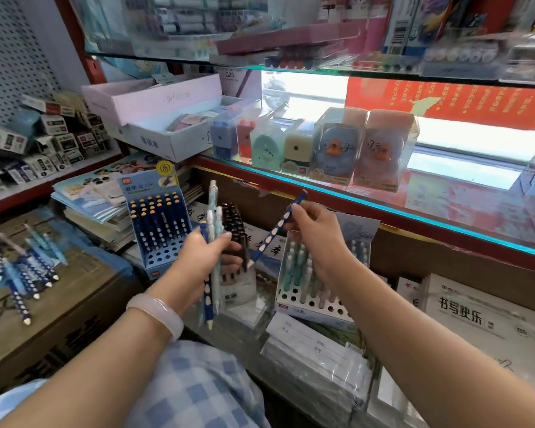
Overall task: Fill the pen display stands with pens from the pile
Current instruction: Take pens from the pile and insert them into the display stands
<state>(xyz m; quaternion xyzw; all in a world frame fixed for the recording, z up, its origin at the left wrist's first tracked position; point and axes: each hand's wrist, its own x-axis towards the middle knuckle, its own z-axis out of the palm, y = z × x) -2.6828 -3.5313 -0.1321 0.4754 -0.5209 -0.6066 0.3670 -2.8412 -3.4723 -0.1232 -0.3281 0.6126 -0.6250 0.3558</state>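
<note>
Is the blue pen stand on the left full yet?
Partly filled: the blue stand holds dark blue pens in its back rows; the front holes show empty.

Left hand (198,257) curled round a bunch of pens (212,242), pale ones and a dark blue one, tips pointing down. Right hand (314,230) pinching a single dark blue pen (275,230) with pale spots, tilted, tip low toward the left hand. Just beyond the left hand, a blue stand (158,223) partly filled with matching dark blue pens. Under the right hand, a white stand (309,304) holding pale pens. Far left of the left hand, a loose pile (25,270) of pens on a cardboard box (53,322).
</note>
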